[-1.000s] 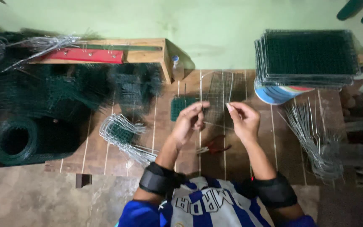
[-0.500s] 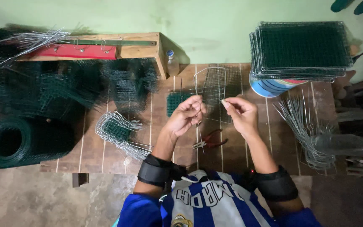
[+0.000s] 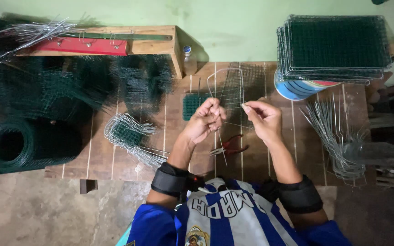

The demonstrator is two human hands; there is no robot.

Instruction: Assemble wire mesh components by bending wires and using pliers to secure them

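On the plank bench, both my hands work one mesh panel edged by a bent wire frame. My left hand is curled closed, pinching the frame's wire at the panel's lower left corner; my right hand is half closed, thumb and forefinger nipping the mesh edge just opposite. The panel stands up between the two hands and away from me. One pair of red pliers lies on the planks just below my hands. One stack of finished panels rests on a single blue tub, its contents hidden. One roll of green mesh sits far left, one bundle of wire frames nearer, and loose bent wires pile at right.
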